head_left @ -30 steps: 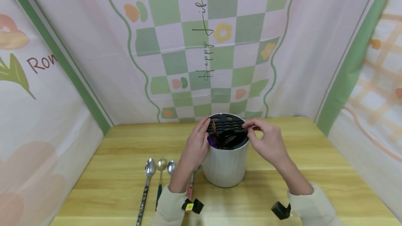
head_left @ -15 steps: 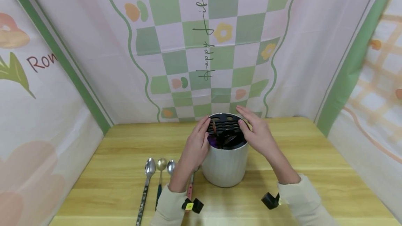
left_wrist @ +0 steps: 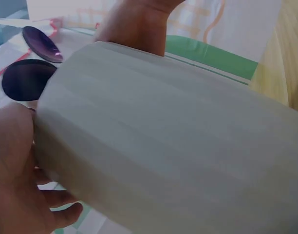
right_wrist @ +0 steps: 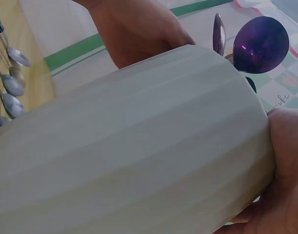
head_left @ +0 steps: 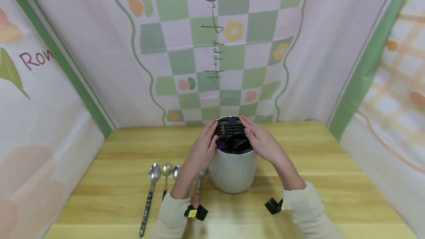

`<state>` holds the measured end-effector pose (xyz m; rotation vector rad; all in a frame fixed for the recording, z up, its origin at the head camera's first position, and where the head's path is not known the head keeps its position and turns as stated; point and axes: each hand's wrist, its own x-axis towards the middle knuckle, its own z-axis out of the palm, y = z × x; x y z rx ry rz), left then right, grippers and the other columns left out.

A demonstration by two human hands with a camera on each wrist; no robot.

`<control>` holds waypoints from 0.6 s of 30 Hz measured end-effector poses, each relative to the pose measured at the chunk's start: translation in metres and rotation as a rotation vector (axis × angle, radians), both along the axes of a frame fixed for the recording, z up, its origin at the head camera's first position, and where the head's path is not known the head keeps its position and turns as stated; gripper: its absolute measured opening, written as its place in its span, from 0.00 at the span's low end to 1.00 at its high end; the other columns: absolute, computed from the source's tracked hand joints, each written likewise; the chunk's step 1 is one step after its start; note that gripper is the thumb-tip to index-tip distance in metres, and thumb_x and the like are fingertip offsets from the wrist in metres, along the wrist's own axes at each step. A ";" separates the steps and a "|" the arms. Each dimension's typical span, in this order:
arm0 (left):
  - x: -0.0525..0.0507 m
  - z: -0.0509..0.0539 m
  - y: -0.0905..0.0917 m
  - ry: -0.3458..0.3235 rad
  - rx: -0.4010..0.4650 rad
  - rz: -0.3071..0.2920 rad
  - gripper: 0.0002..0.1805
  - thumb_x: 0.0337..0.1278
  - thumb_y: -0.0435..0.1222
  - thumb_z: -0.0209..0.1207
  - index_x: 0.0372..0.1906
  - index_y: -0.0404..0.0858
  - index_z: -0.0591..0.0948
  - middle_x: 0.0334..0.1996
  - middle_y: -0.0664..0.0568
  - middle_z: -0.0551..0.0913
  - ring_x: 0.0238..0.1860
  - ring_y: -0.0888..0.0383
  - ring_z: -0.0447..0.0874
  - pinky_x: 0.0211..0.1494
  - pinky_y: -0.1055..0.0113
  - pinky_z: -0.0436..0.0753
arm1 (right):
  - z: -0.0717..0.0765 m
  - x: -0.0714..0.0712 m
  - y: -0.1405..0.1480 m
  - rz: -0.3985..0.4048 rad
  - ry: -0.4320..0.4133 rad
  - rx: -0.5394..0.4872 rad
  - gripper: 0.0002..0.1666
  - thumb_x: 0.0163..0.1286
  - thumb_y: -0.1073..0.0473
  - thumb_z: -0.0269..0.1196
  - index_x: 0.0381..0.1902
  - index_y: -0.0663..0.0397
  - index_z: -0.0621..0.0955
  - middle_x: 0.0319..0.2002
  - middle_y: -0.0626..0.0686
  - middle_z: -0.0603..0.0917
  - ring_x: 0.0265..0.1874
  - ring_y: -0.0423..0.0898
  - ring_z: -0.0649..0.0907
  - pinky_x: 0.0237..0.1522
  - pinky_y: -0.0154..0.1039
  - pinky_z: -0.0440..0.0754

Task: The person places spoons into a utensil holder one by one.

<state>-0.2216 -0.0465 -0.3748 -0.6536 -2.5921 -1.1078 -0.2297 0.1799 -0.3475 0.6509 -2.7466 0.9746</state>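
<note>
A white ribbed container (head_left: 232,174) (left_wrist: 163,136) (right_wrist: 139,146) stands upright on the table with a black slotted top (head_left: 230,129). Dark spoon or ladle heads, one purple (head_left: 221,144) (right_wrist: 262,45), stick up from its front part. My left hand (head_left: 200,155) (left_wrist: 17,170) lies along the left side of the rim, its fingers fairly straight and pointing to the back. Against the right side rests my right hand (head_left: 267,146) (right_wrist: 288,163), fingers extended and thumb on the rim. The container sits between both hands; their far fingertips are partly hidden in the wrist views.
Left of the container several spoons lie in a row on the wooden table (head_left: 285,213), among them a long silver one (head_left: 154,172), a gold one (head_left: 167,169) and one with a pink handle (head_left: 196,197). My left forearm covers part of them. Patterned cloth (head_left: 232,58) hangs behind.
My right hand has let go of the right edge of the black top, opened its fingers and come down against the container's side. The left hand has stayed at the rim. The head view has shifted slightly.
</note>
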 end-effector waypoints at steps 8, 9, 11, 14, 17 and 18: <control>0.016 0.002 -0.040 -0.034 -0.036 -0.012 0.32 0.79 0.47 0.40 0.79 0.40 0.54 0.79 0.47 0.54 0.79 0.46 0.54 0.81 0.50 0.56 | 0.001 0.000 -0.001 -0.014 -0.019 0.011 0.30 0.82 0.57 0.40 0.77 0.59 0.58 0.79 0.60 0.56 0.77 0.63 0.58 0.77 0.62 0.55; 0.019 0.002 -0.046 -0.047 -0.048 -0.005 0.32 0.79 0.47 0.40 0.79 0.40 0.54 0.79 0.47 0.54 0.79 0.47 0.54 0.81 0.51 0.56 | 0.001 0.000 -0.001 -0.014 -0.019 0.013 0.30 0.82 0.57 0.40 0.77 0.60 0.58 0.79 0.60 0.55 0.77 0.63 0.58 0.77 0.62 0.55; 0.022 0.002 -0.055 -0.059 -0.070 0.004 0.32 0.79 0.47 0.41 0.78 0.38 0.55 0.79 0.45 0.55 0.78 0.46 0.55 0.81 0.50 0.57 | 0.004 0.000 0.001 -0.022 -0.013 0.014 0.30 0.82 0.56 0.40 0.77 0.59 0.58 0.79 0.60 0.55 0.77 0.62 0.58 0.77 0.62 0.54; 0.028 -0.001 -0.068 -0.079 -0.114 0.045 0.31 0.78 0.45 0.43 0.77 0.37 0.58 0.78 0.43 0.58 0.77 0.45 0.58 0.79 0.49 0.60 | 0.005 0.000 0.002 -0.018 0.006 0.008 0.29 0.82 0.58 0.41 0.76 0.62 0.59 0.78 0.61 0.56 0.77 0.63 0.58 0.77 0.61 0.55; 0.034 -0.008 -0.078 -0.093 -0.159 0.102 0.27 0.76 0.42 0.47 0.73 0.35 0.66 0.73 0.41 0.67 0.73 0.43 0.67 0.75 0.47 0.68 | 0.004 0.000 0.000 -0.012 0.009 -0.003 0.29 0.81 0.60 0.42 0.75 0.64 0.60 0.77 0.62 0.58 0.76 0.63 0.59 0.77 0.61 0.55; 0.035 -0.011 -0.081 -0.101 -0.177 0.119 0.26 0.75 0.41 0.49 0.71 0.35 0.69 0.71 0.41 0.70 0.70 0.43 0.71 0.72 0.47 0.73 | 0.004 0.000 0.000 -0.013 0.006 -0.004 0.29 0.81 0.60 0.42 0.76 0.64 0.60 0.77 0.62 0.58 0.76 0.63 0.59 0.77 0.61 0.55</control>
